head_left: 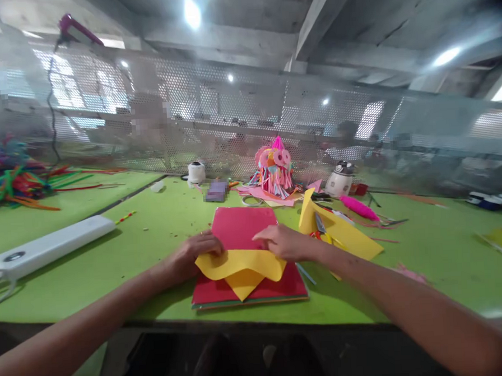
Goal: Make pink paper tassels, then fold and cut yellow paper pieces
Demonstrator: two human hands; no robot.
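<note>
Green worktable (152,232) under a grey concrete ceiling, closed off at the far edge by a perforated mesh screen (230,116). Near the front edge, at centre, a stack of coloured sheets (242,225) topped with red. Draped over its near half, a yellow sheet (240,265), folded over itself, one pointed corner aimed at the near edge. Left hand (193,255) closed on the yellow sheet's upper left corner, fingers curled over the paper. Right hand (285,242) pinching the same sheet at its upper right edge, fingertips pressed together on it. Just right of the stack, a second yellow piece (348,236), curled upward at its far end, with a small grey tool (320,222) on it, kind not clear. Farther back, a pink fringed paper figure (274,167), with a white jar (196,172) to its left and a white pot (339,181) to its right. At far left, a heap of coloured pipe cleaners (10,178); nearer, a long white box (47,246).
</note>
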